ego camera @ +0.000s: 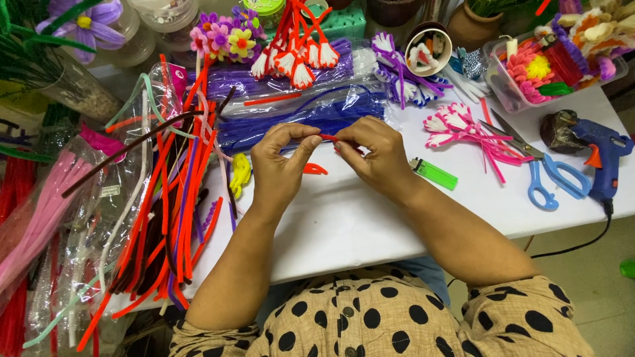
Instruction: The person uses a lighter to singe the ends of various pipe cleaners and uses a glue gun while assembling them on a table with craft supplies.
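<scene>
Over the white table [344,225], my left hand [281,162] and my right hand [374,152] pinch the two ends of a short red pipe cleaner piece [329,137] between thumb and fingers. A bent red pipe cleaner scrap [315,169] lies on the table just below my hands. Behind my hands lie clear bags of blue and purple pipe cleaners [297,112].
A heap of red, orange and brown pipe cleaners [165,198] fills the left side. To the right lie a green lighter [434,173], pink-white pipe cleaner flowers [463,129], blue-handled scissors [546,175] and a blue glue gun [598,155]. Red-white flowers [294,56] and a plastic tub [549,66] stand at the back.
</scene>
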